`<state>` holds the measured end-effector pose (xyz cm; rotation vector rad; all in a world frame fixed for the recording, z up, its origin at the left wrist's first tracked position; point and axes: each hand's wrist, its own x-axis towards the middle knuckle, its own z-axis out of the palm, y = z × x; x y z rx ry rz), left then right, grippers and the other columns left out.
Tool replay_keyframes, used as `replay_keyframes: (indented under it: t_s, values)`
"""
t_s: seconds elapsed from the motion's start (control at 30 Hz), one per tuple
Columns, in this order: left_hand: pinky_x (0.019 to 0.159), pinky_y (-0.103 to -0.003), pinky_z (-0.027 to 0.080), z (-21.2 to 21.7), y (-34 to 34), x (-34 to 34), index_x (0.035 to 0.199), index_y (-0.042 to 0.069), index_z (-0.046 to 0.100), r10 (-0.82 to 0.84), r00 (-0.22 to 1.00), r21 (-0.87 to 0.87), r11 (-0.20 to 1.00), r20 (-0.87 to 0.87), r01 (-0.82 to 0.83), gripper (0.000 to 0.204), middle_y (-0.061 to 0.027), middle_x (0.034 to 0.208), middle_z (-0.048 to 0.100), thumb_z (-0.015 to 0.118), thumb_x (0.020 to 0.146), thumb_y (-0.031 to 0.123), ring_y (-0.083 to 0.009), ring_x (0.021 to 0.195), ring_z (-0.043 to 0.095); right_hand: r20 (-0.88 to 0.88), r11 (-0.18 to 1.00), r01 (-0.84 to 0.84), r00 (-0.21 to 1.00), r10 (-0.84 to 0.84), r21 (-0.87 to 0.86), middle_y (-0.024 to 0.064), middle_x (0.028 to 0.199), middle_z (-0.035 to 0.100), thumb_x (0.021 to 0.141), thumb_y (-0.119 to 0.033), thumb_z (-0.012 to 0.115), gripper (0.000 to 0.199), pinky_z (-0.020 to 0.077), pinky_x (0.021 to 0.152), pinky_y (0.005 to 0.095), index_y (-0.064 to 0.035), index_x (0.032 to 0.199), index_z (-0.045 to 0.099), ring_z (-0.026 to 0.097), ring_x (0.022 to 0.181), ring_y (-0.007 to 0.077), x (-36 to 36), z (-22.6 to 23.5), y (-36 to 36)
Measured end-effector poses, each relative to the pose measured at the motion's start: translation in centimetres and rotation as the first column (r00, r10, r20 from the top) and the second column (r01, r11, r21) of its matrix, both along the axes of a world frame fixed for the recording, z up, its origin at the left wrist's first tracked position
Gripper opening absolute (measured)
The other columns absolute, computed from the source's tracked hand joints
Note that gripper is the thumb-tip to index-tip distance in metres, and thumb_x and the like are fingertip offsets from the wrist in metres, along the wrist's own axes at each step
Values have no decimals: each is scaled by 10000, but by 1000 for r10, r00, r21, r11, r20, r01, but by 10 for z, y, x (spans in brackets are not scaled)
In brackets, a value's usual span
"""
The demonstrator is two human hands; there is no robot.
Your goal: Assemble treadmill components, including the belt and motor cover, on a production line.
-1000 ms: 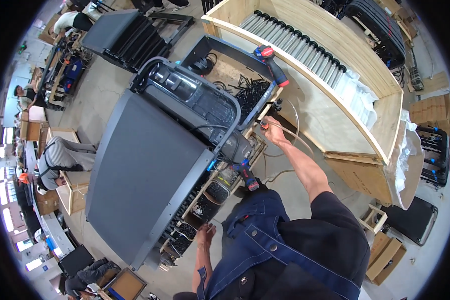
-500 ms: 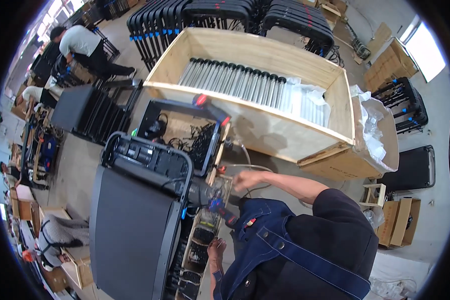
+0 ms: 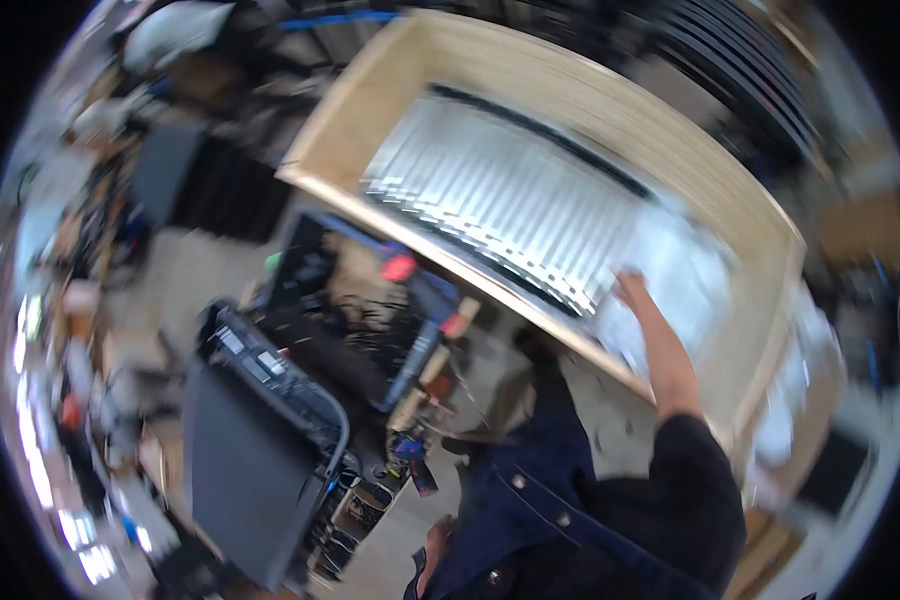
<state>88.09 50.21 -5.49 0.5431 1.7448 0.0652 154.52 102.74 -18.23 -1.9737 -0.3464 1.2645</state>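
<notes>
The picture is blurred by motion. My right hand (image 3: 630,292) is stretched out over the near wall of a big wooden crate (image 3: 390,90), at the edge of a heap of white plastic packets (image 3: 695,270). A row of long silver metal tubes (image 3: 500,210) lies in the crate to the left of the hand. Whether the fingers hold a packet is hidden by blur. My left hand (image 3: 436,545) hangs low beside my dark blue overalls, near the floor-standing grey cabinet (image 3: 250,470); nothing shows in it.
A black open tool case (image 3: 370,310) with red-handled tools stands between the cabinet and the crate. Black racks and cluttered work benches fill the far left. More white packets hang over the crate's right end (image 3: 790,390).
My right arm has left the cabinet's top corner and swung up and right into the crate. The view has turned toward the crate. My left hand stays low at my side.
</notes>
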Motion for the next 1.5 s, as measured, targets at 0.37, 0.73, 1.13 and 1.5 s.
replay_keyframes:
  t_s: [0.37,0.73,1.13,1.5]
  values:
    - [820,-375,585,124,73,116,1312,29,587,829,555,-124,544,-74,-830,430,-126,1133,710,635,992,312,-240,932,717,174,973,-43,981,84,-225,319,1206,612,688,-467,916,1020,551,952,485,141,1307,380,650,1063,430,-57,-115,21]
    - [866,-362,564,141,130,126,1352,30,574,716,685,45,686,133,-726,484,-119,1186,687,643,993,347,-220,1035,693,-240,975,208,953,-186,71,107,617,519,816,-97,642,210,471,470,367,-32,699,480,527,529,219,-65,-36,43]
    - [727,-251,460,259,283,118,1184,-7,626,230,762,616,471,605,-631,348,-39,942,658,489,1079,295,-88,810,557,206,677,-658,750,629,329,-1,625,513,992,-270,619,253,429,403,256,-26,949,568,490,463,80,-225,345,-92]
    - [425,-297,497,422,274,2,1446,30,363,249,509,544,-601,824,-586,577,-50,885,478,414,1055,451,-137,541,484,373,-446,-727,-276,886,521,89,917,684,876,-225,754,319,529,769,322,-24,1111,675,661,848,167,-466,423,-128]
